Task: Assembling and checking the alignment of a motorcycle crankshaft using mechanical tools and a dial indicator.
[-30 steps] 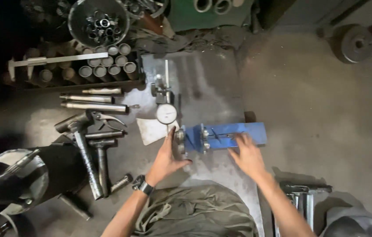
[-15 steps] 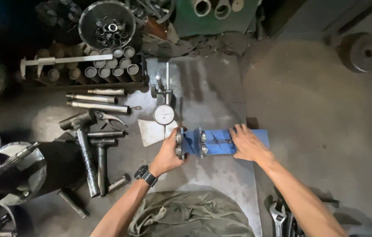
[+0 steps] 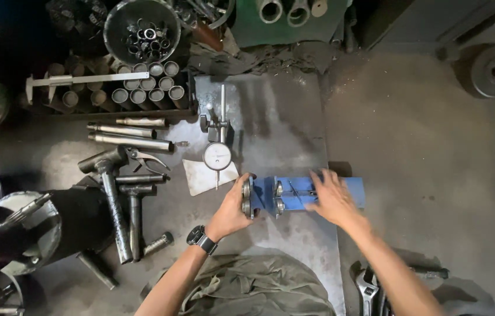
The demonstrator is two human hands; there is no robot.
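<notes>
1. Left hand (image 3: 233, 210) grips the round end of a blue fixture (image 3: 306, 194) lying on a steel plate (image 3: 271, 117), steadying it.
2. Right hand (image 3: 332, 199) presses flat and open on the fixture's top.
3. Dial gauge (image 3: 217, 156) stands just behind, within reach.

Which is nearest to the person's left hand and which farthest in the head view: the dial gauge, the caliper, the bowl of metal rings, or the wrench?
Measured from the left hand:
1. Dial gauge, just above the hand on the steel plate.
2. Wrench, lower right, beside the right arm.
3. Bowl of metal rings, top, up and left.
4. Caliper, upper left, lying over the tubes.
</notes>
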